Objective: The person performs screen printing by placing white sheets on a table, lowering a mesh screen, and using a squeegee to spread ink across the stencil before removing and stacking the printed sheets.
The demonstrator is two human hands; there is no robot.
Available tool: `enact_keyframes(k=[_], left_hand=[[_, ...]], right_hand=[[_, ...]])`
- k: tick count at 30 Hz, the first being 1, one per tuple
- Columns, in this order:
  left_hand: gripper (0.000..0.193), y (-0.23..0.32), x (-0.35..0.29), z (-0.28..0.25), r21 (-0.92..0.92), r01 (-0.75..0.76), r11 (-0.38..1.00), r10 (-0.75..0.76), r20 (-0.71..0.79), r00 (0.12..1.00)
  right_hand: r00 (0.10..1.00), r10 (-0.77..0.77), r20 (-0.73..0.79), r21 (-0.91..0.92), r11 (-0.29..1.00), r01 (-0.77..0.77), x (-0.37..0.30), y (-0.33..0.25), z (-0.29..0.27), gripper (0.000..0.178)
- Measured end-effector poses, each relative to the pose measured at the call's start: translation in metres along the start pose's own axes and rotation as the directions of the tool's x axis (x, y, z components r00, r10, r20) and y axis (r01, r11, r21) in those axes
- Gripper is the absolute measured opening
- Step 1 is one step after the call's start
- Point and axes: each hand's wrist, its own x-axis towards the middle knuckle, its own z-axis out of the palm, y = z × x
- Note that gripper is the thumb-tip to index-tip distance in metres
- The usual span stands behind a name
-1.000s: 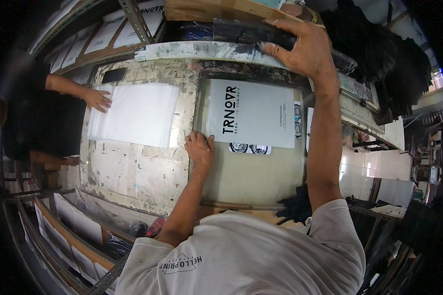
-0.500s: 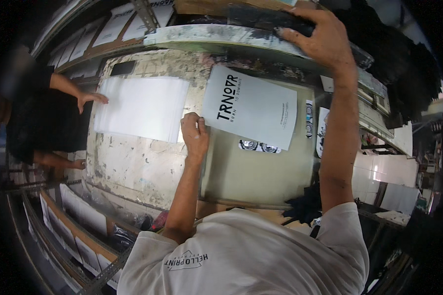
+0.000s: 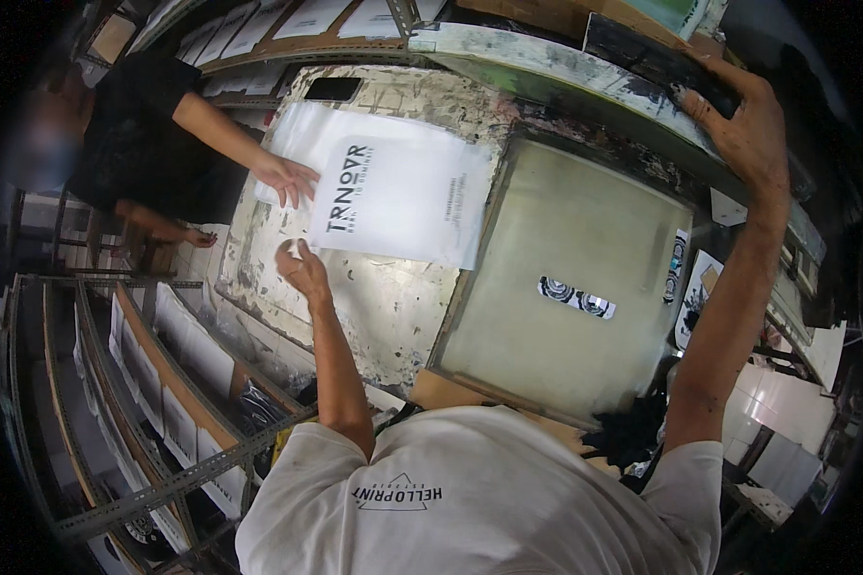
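A white printed sheet (image 3: 403, 211) with black lettering lies over a stack of plain white sheets (image 3: 292, 129) on the stained table. Beside its near left corner is my left hand (image 3: 304, 271), thumb and finger apart, with nothing seen between them. High on the right, my right hand (image 3: 743, 125) grips a dark, ink-stained bar (image 3: 633, 57) at the raised, paint-smeared frame (image 3: 537, 57); the bar's exact kind is unclear. Below it, the pale printing board (image 3: 547, 230) carries a small black-and-white patterned strip (image 3: 575, 297). Another person's hand (image 3: 288, 177) reaches to the sheet's left edge.
A dark phone-like rectangle (image 3: 333, 89) lies at the table's far edge. Racks (image 3: 182, 402) of white sheets stand at the near left, with more shelves (image 3: 297, 38) behind. Black cloth (image 3: 628, 431) bunches by the board's near right corner.
The printed sheet has gone left from the board onto the white stack. My left hand has moved left and come off it. The view has shifted; my right hand still grips the bar.
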Motion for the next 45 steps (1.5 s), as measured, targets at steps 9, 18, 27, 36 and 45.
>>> enact_keyframes(k=[9,18,27,36,45], left_hand=[[0.014,0.142,-0.050,-0.015,-0.359,-0.482,0.799,0.550,0.112,0.828],[0.029,0.161,-0.089,0.017,-0.298,-0.399,0.867,0.484,0.314,0.817],[0.024,0.099,-0.086,0.047,-0.153,-0.348,0.925,0.380,0.423,0.823],[0.010,0.181,-0.046,0.038,-0.545,-0.121,0.829,0.426,0.477,0.768],[0.054,0.228,-0.174,0.046,-0.505,-0.506,0.699,0.639,0.759,0.126]], right_hand=[[0.999,-0.014,0.035,0.046,0.999,0.012,0.002,0.003,-0.004,0.055],[0.998,0.032,0.059,0.011,0.999,-0.032,0.000,0.001,-0.005,0.062],[0.997,0.053,0.059,0.030,0.998,-0.055,0.003,0.022,0.001,0.064],[0.995,0.068,0.069,0.068,0.995,-0.073,0.004,0.015,0.002,0.065],[0.995,0.096,-0.013,0.107,0.990,-0.094,0.008,-0.032,-0.020,0.048]])
